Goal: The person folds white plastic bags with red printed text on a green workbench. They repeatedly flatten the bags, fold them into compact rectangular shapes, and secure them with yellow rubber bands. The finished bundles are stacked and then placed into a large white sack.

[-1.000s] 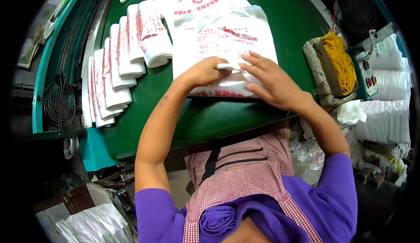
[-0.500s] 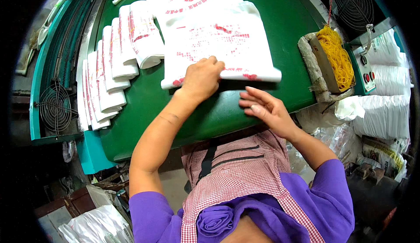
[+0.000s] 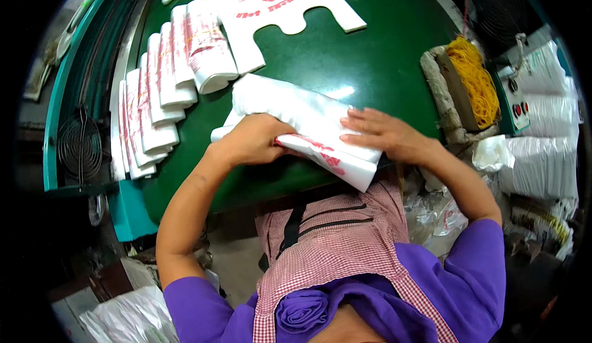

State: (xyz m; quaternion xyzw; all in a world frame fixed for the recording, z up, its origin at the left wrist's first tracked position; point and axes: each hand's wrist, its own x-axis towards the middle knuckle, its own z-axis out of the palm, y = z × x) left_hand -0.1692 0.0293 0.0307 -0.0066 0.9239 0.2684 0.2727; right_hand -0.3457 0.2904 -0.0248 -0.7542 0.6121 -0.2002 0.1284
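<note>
A folded bundle of white plastic bags [image 3: 308,121] with red print lies slantwise at the near edge of the green table. My left hand [image 3: 259,139] is closed round its near left part, thumb side hidden by the plastic. Fingers stretched, my right hand [image 3: 385,134] lies flat on top of the bundle's right end. Farther back, another flat white bag stack [image 3: 277,0] with red print shows its cut-out handles toward me. To the left, several rolled bag bundles [image 3: 166,74] lean overlapping in a row.
A box of yellow rubber bands [image 3: 475,84] sits at the table's right edge, beside a control panel [image 3: 517,105] with buttons. Stacks of white bags [image 3: 536,158] stand farther right. Along the left runs a teal machine frame [image 3: 55,121] with a round fan guard [image 3: 80,148].
The bag bundle has been pulled toward me off the far stack, folded over and turned aslant. My right hand, earlier off the bags, now rests on the bundle.
</note>
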